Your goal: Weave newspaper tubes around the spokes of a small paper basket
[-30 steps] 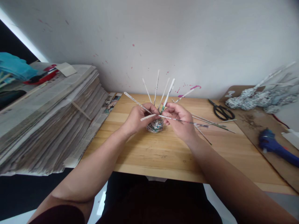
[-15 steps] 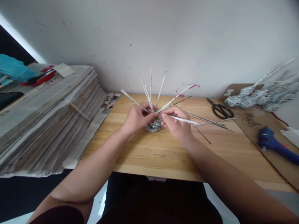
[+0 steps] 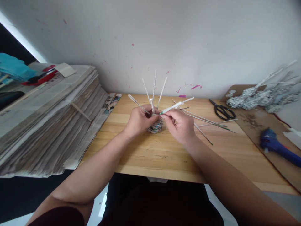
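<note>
A small basket woven from rolled newspaper (image 3: pixel 155 126) stands on the wooden table, with several paper sticks (image 3: pixel 154 84) rising from its rim. My left hand (image 3: pixel 140 120) is closed on the basket's rim from the left, its thumb lying along the top edge. From the right, my right hand (image 3: pixel 180 124) pinches a white paper tube (image 3: pixel 172 107) close to the rim, the tube slanting up to the right. Both hands' fingertips nearly meet. The basket's far side is hidden behind my fingers.
Loose paper sticks (image 3: pixel 204 119) lie right of my hands, near black scissors (image 3: pixel 222 110). Farther right are a blue glue gun (image 3: pixel 279 147) on cardboard (image 3: pixel 255 138) and several woven paper pieces (image 3: pixel 256 97). A tall newspaper stack (image 3: pixel 77 106) stands left; a wall rises behind.
The tube at my right hand has swung from pointing right and slightly down to slanting up and right. My right hand has turned with it; my left hand stays at the rim.
</note>
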The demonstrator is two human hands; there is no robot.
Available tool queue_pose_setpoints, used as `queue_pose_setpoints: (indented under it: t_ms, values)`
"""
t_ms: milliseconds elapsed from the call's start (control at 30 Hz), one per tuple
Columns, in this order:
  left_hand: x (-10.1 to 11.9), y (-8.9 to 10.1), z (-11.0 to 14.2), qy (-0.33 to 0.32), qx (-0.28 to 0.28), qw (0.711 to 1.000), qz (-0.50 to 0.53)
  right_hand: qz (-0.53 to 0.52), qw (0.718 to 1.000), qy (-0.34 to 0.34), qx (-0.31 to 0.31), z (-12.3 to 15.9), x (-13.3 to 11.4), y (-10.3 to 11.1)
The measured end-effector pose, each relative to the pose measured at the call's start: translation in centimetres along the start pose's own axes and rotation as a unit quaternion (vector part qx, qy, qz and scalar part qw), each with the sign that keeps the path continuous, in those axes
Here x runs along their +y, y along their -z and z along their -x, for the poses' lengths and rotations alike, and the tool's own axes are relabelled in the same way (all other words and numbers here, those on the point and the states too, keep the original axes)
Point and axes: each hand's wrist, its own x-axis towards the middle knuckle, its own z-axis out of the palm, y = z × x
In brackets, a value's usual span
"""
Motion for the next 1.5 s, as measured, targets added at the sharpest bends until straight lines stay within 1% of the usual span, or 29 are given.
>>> queue_pose_setpoints:
  t_ms: [67,133,200,300,400,533,567,633,700,800,900,967,1033,1133,1267,1333,1400,1500]
  values:
    - [-0.3,-0.2,0.1,-0.025,0.008,1.000,-0.016,-0.026,0.999,-0.038,-0.009,0.0,-0.2,-0.1]
    - [-0.4,-0.3,0.1,-0.047,0.018,0.999,-0.022,-0.065,0.993,-0.097,-0.023,-0.1,-0.1,-0.1]
    - [-0.5,-0.3,0.0,-0.049,0.026,0.998,-0.018,-0.081,0.987,-0.135,-0.034,-0.2,0.2,-0.1]
    - [-0.4,0.0,-0.2,-0.015,0.028,0.999,0.003,-0.039,0.990,-0.131,-0.033,-0.4,0.5,0.2]
    - [-0.3,0.4,-0.5,0.014,0.009,0.999,0.038,-0.007,0.992,-0.125,-0.022,-0.6,0.7,0.4]
    - [-0.2,0.9,-0.9,0.001,-0.034,0.998,0.048,-0.015,0.988,-0.151,-0.019,-0.7,1.2,0.4]
    - [-0.1,0.9,-0.9,-0.005,-0.042,0.998,0.048,-0.017,0.989,-0.144,-0.019,-0.7,1.3,0.4]
    - [0.0,1.1,-1.0,-0.012,-0.056,0.997,0.054,-0.019,0.994,-0.107,-0.020,-0.8,1.5,0.4]
    - [-0.1,1.1,-1.1,-0.007,-0.065,0.996,0.060,-0.047,0.995,-0.087,-0.031,-0.8,1.6,0.3]
    - [-0.3,1.2,-1.1,0.008,-0.065,0.996,0.061,-0.150,0.977,-0.128,-0.075,-0.8,1.7,0.1]
    - [-0.6,1.4,-1.2,0.013,-0.078,0.994,0.072,-0.226,0.957,-0.159,-0.085,-0.7,1.7,-0.2]
    - [-0.7,1.7,-1.2,0.004,-0.095,0.992,0.083,-0.244,0.953,-0.165,-0.074,-0.7,1.7,-0.3]
    - [-0.6,2.0,-1.2,-0.009,-0.114,0.990,0.084,-0.255,0.947,-0.180,-0.076,-0.7,1.8,-0.3]
    - [-0.3,2.3,-1.2,-0.016,-0.129,0.989,0.076,-0.285,0.929,-0.207,-0.115,-0.8,2.1,-0.2]
    - [-0.1,2.2,-1.2,-0.019,-0.122,0.990,0.073,-0.330,0.907,-0.209,-0.157,-1.0,2.1,-0.1]
    - [-0.1,2.1,-1.2,-0.023,-0.126,0.989,0.073,-0.339,0.898,-0.222,-0.171,-1.1,2.1,-0.1]
    - [0.1,2.0,-1.2,-0.024,-0.138,0.987,0.080,-0.337,0.895,-0.236,-0.171,-1.1,2.1,-0.1]
    - [0.3,1.7,-1.0,-0.019,-0.136,0.986,0.092,-0.327,0.903,-0.236,-0.151,-1.3,2.1,0.0]
